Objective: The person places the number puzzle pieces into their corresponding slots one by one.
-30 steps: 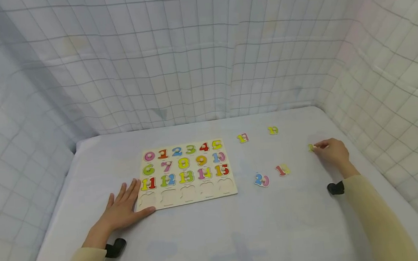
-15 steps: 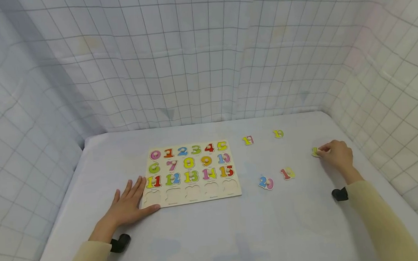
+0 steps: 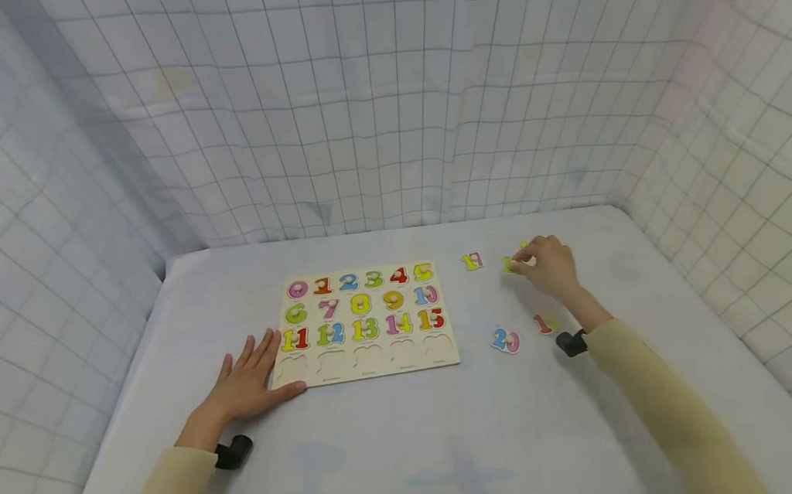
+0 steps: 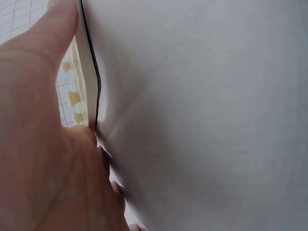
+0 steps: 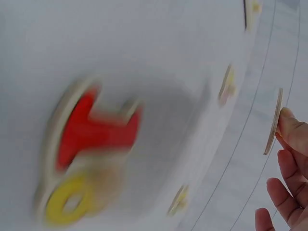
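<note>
My left hand [image 3: 246, 387] lies with spread fingers on the left edge of a wooden number puzzle board [image 3: 385, 369], thumb along its near corner. Peg-knobbed numbers fill its upper rows; the nearest row shows bare recesses. My right hand [image 3: 551, 270] pinches a green number puzzle piece [image 3: 508, 265] between thumb and fingers, over the table right of the board. In the right wrist view that puzzle piece [image 5: 273, 122] is edge-on, raised off the table, its digits hidden. A yellow 19 piece [image 3: 525, 245] lies behind the hand, mostly covered.
Loose on the table lie a 17 piece [image 3: 472, 261], a blue-and-pink 20 piece [image 3: 505, 340] and a red-and-yellow piece [image 3: 542, 324], the last beside the right wrist's black camera [image 3: 571, 343]. White gridded cloth walls [image 3: 386, 124] enclose the table's back and sides.
My right hand has lifted the green puzzle piece from the far right of the table and carried it left, towards the 17 and 19 pieces. The left hand stays on the board.
</note>
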The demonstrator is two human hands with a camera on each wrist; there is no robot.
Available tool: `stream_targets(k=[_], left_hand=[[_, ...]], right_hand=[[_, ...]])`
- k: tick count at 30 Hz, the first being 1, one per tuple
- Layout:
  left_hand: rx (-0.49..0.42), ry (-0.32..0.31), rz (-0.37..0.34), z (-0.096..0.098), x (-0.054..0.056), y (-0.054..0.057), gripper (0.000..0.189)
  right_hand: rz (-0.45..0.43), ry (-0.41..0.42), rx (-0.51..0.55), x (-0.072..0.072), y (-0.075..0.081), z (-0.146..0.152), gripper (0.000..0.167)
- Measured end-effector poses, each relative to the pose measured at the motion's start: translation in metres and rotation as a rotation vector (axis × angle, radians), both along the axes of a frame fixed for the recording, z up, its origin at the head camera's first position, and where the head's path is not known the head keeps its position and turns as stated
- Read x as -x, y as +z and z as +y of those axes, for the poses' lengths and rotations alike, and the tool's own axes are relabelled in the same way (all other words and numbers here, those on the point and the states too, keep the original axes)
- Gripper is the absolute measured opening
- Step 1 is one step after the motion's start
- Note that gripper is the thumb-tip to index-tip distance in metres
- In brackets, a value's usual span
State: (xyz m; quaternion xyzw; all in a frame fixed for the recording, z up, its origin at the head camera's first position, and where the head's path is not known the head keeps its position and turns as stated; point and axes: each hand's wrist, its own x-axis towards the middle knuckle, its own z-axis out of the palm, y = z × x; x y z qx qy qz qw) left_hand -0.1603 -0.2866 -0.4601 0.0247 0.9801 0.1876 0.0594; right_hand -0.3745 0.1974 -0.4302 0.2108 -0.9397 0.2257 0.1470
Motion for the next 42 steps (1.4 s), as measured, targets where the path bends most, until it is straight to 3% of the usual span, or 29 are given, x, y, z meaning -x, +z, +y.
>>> stream_targets(k=[4, 11, 20, 28, 42], left_hand=[[0.003, 0.004, -0.005, 0.0, 0.0, -0.003, 0.107], [0.019, 0.012, -0.011, -0.001, 0.0, 0.0, 0.108], [0.001, 0.014, -0.003, -0.002, -0.003, -0.001, 0.107], [0.002, -0.004, -0.021, -0.002, -0.001, 0.004, 0.106], [0.016, -0.014, -0.016, -0.003, -0.002, 0.002, 0.107]], right_hand=[[0.012, 0.113, -0.031, -0.012, 0.004, -0.066, 0.018], [0.032, 0.313, -0.088, -0.055, 0.006, -0.176, 0.011], [0.0, 0.504, -0.174, -0.11, -0.007, -0.273, 0.015], [-0.002, 0.496, -0.251, -0.135, -0.013, -0.312, 0.017], [-0.055, 0.425, -0.273, -0.142, -0.024, -0.329, 0.017]])
